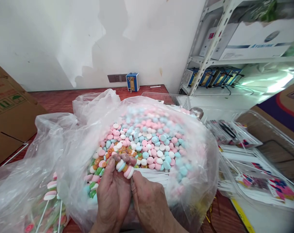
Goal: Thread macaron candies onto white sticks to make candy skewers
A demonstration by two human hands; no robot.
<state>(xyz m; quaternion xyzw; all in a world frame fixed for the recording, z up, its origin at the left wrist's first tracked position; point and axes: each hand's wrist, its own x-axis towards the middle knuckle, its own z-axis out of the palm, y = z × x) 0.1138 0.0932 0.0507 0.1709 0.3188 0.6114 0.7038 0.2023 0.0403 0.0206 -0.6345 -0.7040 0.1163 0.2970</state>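
The left hand point(115, 192) and the right hand point(151, 197) are left bare, as are the wrists and the short stretch of right forearm point(174, 226) shown at the near edge. On the left, a broad palm point(122, 187) lined with creases can be seen, with a stout thumb point(108, 173) and blunt, rounded fingertips point(132, 160). On the right, a wide, smoothly rounded back is shown, marked by faint folds at the knuckles; most of the fingers are hidden.
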